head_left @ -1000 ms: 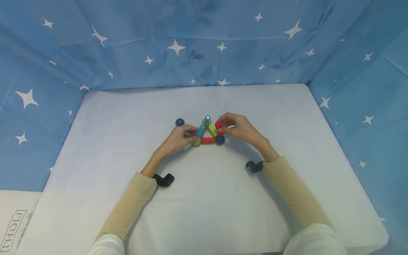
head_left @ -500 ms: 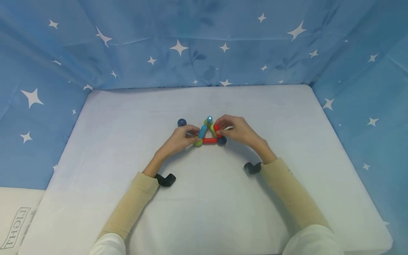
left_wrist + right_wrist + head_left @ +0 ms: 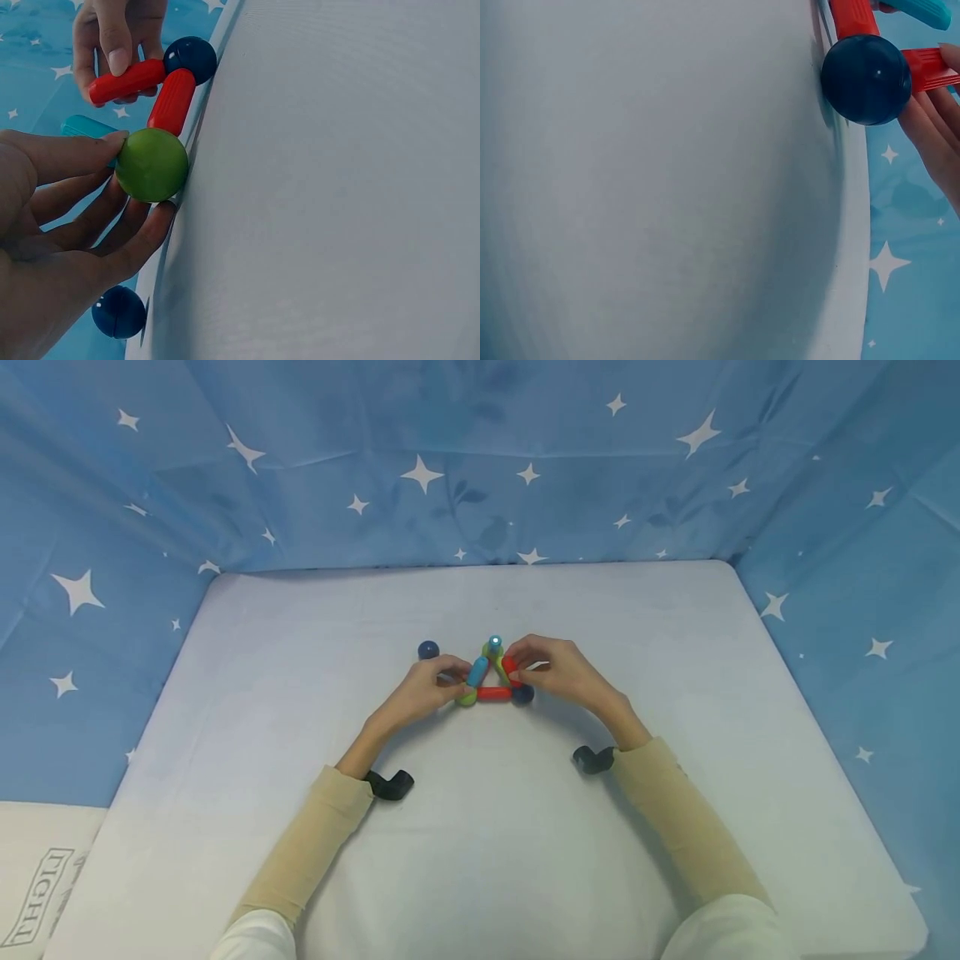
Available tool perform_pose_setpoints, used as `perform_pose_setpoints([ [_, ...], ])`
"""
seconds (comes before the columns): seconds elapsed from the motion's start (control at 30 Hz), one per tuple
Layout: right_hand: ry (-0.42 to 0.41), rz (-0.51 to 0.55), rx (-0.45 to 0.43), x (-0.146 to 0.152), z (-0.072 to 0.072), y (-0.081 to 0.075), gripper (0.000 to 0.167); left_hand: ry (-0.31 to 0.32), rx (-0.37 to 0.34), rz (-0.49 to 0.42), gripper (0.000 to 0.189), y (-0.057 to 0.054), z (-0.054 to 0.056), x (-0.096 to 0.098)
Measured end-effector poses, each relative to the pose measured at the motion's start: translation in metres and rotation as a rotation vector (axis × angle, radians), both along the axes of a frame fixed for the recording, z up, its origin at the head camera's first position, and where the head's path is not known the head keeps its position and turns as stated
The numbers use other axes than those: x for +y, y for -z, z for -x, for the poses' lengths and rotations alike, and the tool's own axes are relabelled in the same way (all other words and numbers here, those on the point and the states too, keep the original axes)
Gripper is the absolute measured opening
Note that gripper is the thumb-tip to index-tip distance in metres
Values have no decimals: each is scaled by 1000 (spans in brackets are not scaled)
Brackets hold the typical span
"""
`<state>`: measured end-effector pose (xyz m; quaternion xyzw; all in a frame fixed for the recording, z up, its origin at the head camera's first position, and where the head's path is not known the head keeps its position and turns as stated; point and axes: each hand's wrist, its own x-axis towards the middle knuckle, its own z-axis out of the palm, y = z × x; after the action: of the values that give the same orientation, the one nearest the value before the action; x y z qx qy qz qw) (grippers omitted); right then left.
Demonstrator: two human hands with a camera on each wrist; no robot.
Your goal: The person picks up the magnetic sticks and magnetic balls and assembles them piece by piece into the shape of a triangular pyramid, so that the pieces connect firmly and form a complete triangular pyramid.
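Note:
Ball-and-rod pieces form a triangle mid-table. My left hand [image 3: 431, 683] grips the green ball [image 3: 152, 165] at its near-left corner, thumb and fingers around it; a light blue rod [image 3: 477, 671] rises from that ball. With my right hand [image 3: 558, 670] I pinch a red rod [image 3: 127, 81], its lower end touching the dark blue ball [image 3: 866, 79] at the near-right corner. A second red rod [image 3: 493, 694] joins these two balls along the table. Behind, another light blue rod [image 3: 495, 645] stands on the far green ball. The yellow-green rod [image 3: 501, 674] is partly hidden.
A loose dark blue ball [image 3: 428, 649] lies just beyond my left hand. The white table [image 3: 480, 827] is bordered by a blue star-patterned curtain [image 3: 315, 518] at the back and sides. Black curved pieces [image 3: 594, 760] stick out at both wrists.
My right hand has shifted slightly left, tilting the red rod inward over the triangle, its lower end still at the dark blue ball. The left hand keeps its hold. The head view has shifted a little.

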<state>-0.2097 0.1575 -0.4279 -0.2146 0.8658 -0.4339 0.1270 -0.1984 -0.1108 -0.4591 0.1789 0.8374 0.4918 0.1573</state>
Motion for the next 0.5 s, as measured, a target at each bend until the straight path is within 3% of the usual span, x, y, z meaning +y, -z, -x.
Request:
perform_pose_setpoints([
  [0.27, -1, 31, -12, 2, 0, 5, 30, -4, 4, 7, 35, -1, -1, 0],
  [0.5, 7, -36, -30, 4, -2, 2, 34, -1, -1, 6, 36, -1, -1, 1],
])
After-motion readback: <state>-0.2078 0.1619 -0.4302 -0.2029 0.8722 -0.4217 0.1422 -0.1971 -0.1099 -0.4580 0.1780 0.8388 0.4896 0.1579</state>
